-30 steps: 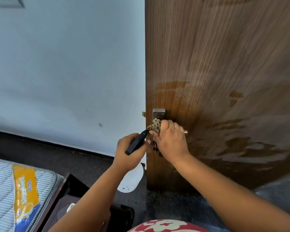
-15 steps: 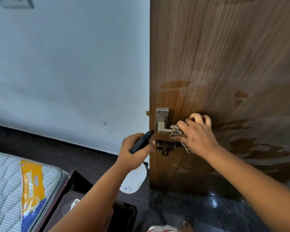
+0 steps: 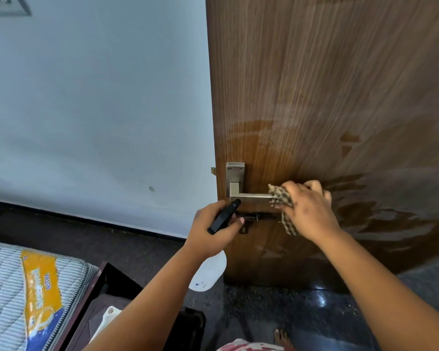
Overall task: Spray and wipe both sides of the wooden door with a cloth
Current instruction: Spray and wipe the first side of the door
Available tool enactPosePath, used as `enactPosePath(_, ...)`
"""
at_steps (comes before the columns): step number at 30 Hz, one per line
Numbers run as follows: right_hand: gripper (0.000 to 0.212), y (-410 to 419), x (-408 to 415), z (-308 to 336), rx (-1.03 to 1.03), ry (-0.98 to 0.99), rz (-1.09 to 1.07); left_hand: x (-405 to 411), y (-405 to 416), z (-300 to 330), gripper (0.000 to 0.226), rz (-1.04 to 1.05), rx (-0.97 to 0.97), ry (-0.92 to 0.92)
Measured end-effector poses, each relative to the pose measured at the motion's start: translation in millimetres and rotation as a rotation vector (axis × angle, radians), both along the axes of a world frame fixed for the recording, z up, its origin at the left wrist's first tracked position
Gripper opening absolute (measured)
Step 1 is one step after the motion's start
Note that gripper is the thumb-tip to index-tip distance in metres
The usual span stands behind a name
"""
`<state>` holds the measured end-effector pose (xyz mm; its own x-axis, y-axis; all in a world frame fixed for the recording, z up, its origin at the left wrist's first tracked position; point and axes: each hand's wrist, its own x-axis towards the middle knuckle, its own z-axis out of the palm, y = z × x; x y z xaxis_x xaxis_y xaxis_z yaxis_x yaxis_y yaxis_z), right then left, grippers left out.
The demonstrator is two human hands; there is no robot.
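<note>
The right hand's [image 3: 308, 211] fingers [image 3: 314, 186] curl round a bunched checked cloth [image 3: 280, 198], pressing it at the free end of the lever handle [image 3: 251, 195], likely to wipe there. Left of the handle, the left hand [image 3: 213, 229] grips the spray bottle [image 3: 208, 269], kept ready. The wooden door [image 3: 327, 97] shows wet, darker streaks around and right of the handle.

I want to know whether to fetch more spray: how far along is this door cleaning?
Done: this face of the wooden door shows wet streaks, so it has been sprayed. In hand: the right hand wipes the lever handle with the checked cloth, while the left hand holds the spray bottle. Left: those wet patches, and the other side, which is hidden.
</note>
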<state>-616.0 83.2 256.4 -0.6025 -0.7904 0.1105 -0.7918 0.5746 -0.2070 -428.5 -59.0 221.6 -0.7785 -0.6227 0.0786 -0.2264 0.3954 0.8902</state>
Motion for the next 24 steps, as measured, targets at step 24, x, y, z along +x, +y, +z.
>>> enactPosePath(24,0.043,-62.3,2.9,36.3,0.047,-0.383,0.234,4.1,-0.2,10.3,0.029,0.235,-0.02,0.024)
